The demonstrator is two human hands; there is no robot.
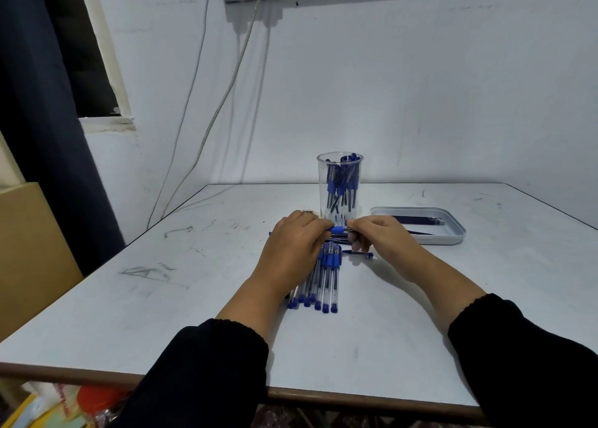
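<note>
Left hand (293, 243) and right hand (378, 233), fingertips tight around one slim blue-capped plastic pen (338, 230)

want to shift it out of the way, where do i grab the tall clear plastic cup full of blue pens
Grip round the mid wall of the tall clear plastic cup, coming from its left: it stands upright, blue capped pens fill its mouth, and the shallow white tray lies close on its right.

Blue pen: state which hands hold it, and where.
Left hand pinches the blue pen at one end, right hand at the other; its blue section shows between.
</note>
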